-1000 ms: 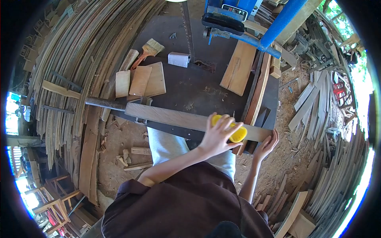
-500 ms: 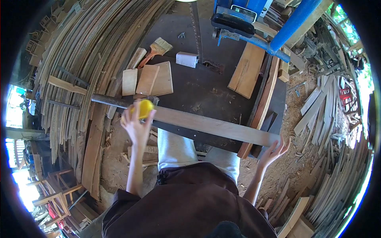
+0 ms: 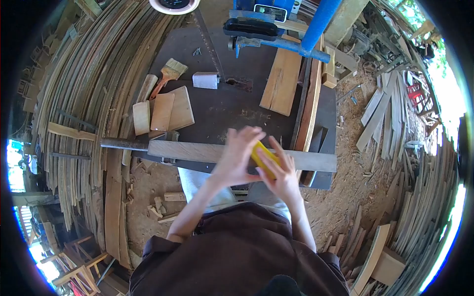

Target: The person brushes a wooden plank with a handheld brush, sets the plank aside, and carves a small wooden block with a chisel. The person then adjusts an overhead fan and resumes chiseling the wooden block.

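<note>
My right hand point(image 3: 283, 180) has its fingers wrapped about a small yellow block-like object point(image 3: 263, 160), seen nearly edge-on. Its kind I cannot tell. Right beside it, my left hand point(image 3: 236, 157) is open with the fingers stretched and slightly blurred. Both hands are over a long, flat wooden strip point(image 3: 316, 161) that lies crosswise along the near edge of the dark table point(image 3: 212, 116), and they hide its middle. Under the strip's left end is a metal clamp point(image 3: 169, 160), and a metal bar point(image 3: 123, 143) sticks out to the left.
On the table lie a paintbrush point(image 3: 169, 74), thin wood pieces point(image 3: 163, 112), a white block point(image 3: 205, 80) and a wide board point(image 3: 283, 81). A band saw blade point(image 3: 207, 42) stands at the back beside a blue machine frame point(image 3: 316, 29). Stacked timber point(image 3: 84, 93) flanks the left.
The yellow object has gone from my left hand to my right, towards the strip's middle. My right hand has let go of the strip's right end. The view has shifted.
</note>
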A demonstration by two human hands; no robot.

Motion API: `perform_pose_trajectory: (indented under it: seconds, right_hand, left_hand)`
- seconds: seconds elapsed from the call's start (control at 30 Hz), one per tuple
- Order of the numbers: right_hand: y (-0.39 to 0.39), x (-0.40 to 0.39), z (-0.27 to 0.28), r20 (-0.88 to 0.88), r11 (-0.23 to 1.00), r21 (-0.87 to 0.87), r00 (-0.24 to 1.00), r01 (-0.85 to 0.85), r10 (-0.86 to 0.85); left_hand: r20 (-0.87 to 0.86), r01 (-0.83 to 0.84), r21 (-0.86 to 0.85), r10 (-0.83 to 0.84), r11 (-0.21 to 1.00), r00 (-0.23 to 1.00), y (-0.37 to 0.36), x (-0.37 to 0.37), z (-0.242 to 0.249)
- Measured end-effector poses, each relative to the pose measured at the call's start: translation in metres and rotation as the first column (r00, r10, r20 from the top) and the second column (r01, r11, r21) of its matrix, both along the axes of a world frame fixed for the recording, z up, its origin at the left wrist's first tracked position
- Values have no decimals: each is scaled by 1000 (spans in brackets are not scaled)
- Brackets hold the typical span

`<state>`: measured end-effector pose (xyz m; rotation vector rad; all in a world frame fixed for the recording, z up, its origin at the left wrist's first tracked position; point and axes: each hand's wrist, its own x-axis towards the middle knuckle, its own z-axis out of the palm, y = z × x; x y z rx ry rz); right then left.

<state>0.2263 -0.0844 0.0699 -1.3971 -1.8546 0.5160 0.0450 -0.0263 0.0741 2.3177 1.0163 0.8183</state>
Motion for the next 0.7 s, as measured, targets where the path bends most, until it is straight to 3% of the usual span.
perform_pose_trajectory:
  seconds: [0.07,0.17,0.3,0.37,0.43,0.47,0.5,0.53,0.63,0.67,0.7]
  right_hand:
    - [4,-23,3,234,989,41,964,-139,126]
    - [7,-63,2,362,952,129,907,-277,215]
    - [17,-92,-5,455,919,168,855,-358,249]
    - [25,-86,-1,271,964,97,938,-248,214]
    - [28,-61,4,243,981,123,963,-147,114]
    - [23,-41,-1,184,997,46,981,-68,58]
    - [19,-23,2,217,994,105,975,32,-54]
    - [13,0,1,356,980,160,920,114,-165]
    - [-13,81,-14,432,908,153,800,390,-416]
    - [-16,104,-17,543,865,277,675,418,-500]
    - [-21,137,-30,513,813,271,637,516,-575]
  left_hand:
    - [-98,-107,-9,105,994,990,4,-47,6]
    - [-282,-218,-67,191,974,940,3,-111,-14]
    - [-258,-205,23,204,979,944,1,-127,-22]
    - [-272,-239,104,259,965,927,-2,-120,-21]
    - [-281,-256,83,269,963,921,-1,-119,-22]
    - [-274,-253,132,281,958,920,-1,-120,-25]
    - [-273,-265,133,292,955,917,-1,-120,-25]
    - [-254,-259,150,291,954,922,0,-119,-24]
    - [-240,-271,188,311,944,919,1,-118,-25]
    - [-247,-275,211,324,938,913,1,-118,-25]
    - [-246,-284,210,332,936,911,0,-118,-27]
